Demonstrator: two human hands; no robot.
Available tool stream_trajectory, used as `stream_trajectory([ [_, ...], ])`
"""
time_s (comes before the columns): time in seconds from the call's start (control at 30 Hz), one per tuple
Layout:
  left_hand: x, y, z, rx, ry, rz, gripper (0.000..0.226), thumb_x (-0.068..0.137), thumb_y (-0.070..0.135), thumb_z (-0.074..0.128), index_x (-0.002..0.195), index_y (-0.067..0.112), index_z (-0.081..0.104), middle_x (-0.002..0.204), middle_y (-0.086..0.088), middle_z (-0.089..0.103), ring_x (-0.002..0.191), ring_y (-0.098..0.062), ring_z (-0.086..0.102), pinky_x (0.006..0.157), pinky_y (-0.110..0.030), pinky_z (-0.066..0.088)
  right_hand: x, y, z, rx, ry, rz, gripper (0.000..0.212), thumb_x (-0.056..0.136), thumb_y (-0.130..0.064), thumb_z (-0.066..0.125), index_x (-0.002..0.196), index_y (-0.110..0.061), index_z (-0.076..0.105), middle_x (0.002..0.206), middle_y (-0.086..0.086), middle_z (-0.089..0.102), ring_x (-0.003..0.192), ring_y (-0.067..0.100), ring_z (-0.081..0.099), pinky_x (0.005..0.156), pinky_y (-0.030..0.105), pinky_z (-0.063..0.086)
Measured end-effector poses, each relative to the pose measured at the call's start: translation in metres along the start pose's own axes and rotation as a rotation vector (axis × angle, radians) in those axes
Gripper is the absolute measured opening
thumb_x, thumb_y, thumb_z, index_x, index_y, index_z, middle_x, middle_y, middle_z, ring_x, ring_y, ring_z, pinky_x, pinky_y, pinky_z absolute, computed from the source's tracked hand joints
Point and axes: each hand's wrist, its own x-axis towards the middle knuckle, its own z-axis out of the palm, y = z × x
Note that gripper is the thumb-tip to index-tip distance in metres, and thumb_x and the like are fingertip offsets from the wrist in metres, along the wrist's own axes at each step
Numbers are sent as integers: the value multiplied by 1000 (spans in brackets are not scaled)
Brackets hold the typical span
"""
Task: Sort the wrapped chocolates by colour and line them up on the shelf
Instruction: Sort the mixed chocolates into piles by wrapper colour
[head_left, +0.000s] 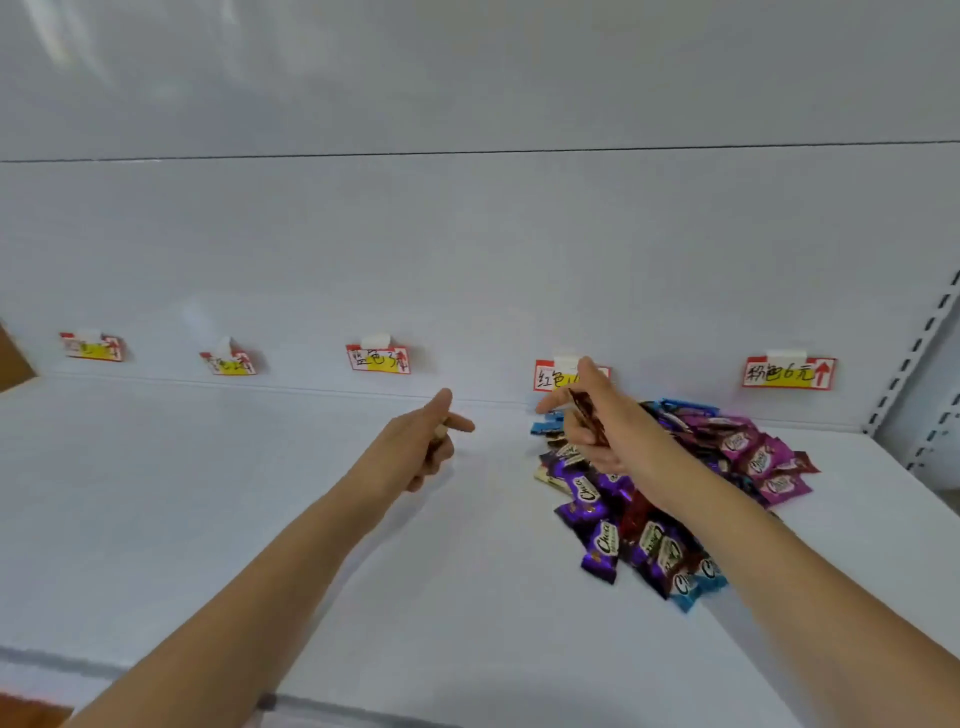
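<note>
A heap of wrapped chocolates (670, 499) in purple, blue, pink, dark red and cream lies on the right of the white shelf (260, 493). My right hand (597, 421) hovers over the heap's far left edge and pinches a dark red chocolate (589, 418) between thumb and fingers. My left hand (426, 441) is held above the bare shelf left of the heap, fingers curled round a small cream-coloured piece (440, 431), index finger and thumb sticking out. What that piece is stays unclear.
Several price labels are taped along the back wall: a blue-colour label (378, 358), a red-colour label (553, 375) partly behind my right hand, a pink-colour label (788, 372), and two more at the left (92, 347) (228, 362). A slotted shelf upright (914, 353) stands at the right.
</note>
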Motion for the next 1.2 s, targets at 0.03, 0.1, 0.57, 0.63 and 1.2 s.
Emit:
stream_trajectory([
  [0.03,-5,-8,-21,71,26,16,52,104,47,28,103,16,71,65,4,44,50,-7,32,46,-19,23,9,1,16,-2,-53,33,57,104,-47,25,99,-9,66,57,-3,35,42,8,21,36,19,16],
  [0.1,-16,-26,-60,191,108,44,49,107,32,23,105,18,70,73,4,47,52,-2,41,50,-17,31,28,2,54,-87,-124,106,42,102,-31,31,91,-11,67,60,-3,40,42,9,26,38,19,19],
  [0.57,-81,-80,-162,708,297,42,67,94,51,52,152,40,20,154,9,21,140,-18,23,118,-40,23,81,29,186,-680,-292,-200,42,104,-21,36,145,-24,44,149,-8,42,142,13,32,118,32,21],
  [0.63,-76,-80,-137,859,322,14,71,91,68,39,152,47,10,161,6,7,147,-26,10,120,-48,10,83,34,171,-822,-191,-215,44,102,-16,35,145,-23,44,151,-5,40,143,17,30,117,34,18],
  [1.2,11,-97,-217,1238,341,-265,58,93,70,16,149,54,13,164,9,6,149,-38,4,115,-64,4,84,46,171,-1245,-288,-247,60,102,-53,20,156,-30,11,165,-1,1,152,22,-2,122,41,0],
])
